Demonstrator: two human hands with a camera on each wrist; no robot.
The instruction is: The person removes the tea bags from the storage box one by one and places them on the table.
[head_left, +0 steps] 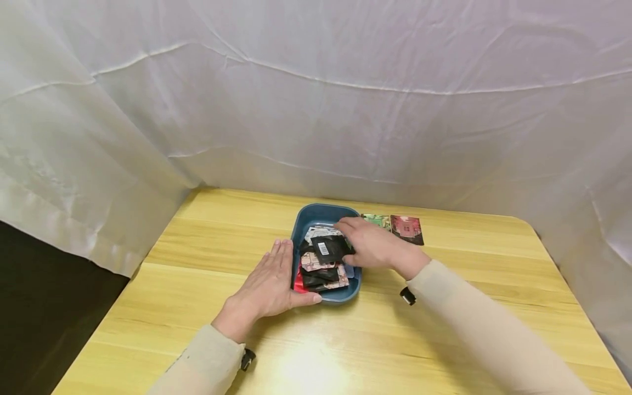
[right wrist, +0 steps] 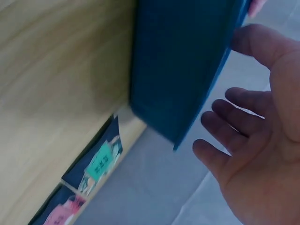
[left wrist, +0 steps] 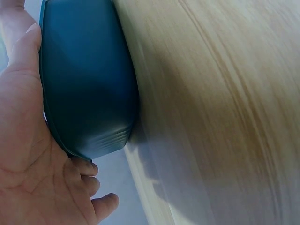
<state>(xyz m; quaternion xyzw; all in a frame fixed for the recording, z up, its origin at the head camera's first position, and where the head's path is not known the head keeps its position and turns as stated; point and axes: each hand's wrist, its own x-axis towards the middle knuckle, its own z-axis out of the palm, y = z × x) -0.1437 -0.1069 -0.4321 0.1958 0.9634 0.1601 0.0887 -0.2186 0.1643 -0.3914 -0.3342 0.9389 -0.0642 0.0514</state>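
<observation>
- Toward the table's 12 o'clock edge sits the blue bin [head_left: 328, 208], upright, with a pile of packets inside.
- Topmost near its middle lies a black packet [head_left: 337, 250] with a white label; a pink-patterned packet [head_left: 311, 263] and a red packet [head_left: 299, 283] show toward 7 o'clock.
- At 8 o'clock, the left hand [head_left: 266, 281] rests against the bin's side, fingers straight and released, thumb along the near rim.
- At 2 to 3 o'clock, the right hand [head_left: 371, 241] reaches over the rim, fingers loosely bent and apart; whether they touch the black packet, I cannot tell. It blocks part of the pile.
- Outside, at 2 o'clock, a green packet [head_left: 377, 220] lies just beside a dark red packet [head_left: 407, 229], both near the right hand.
- Beneath everything, the wooden table [head_left: 217, 230]; at 12 o'clock beyond it, a pale curtain [head_left: 345, 126].
</observation>
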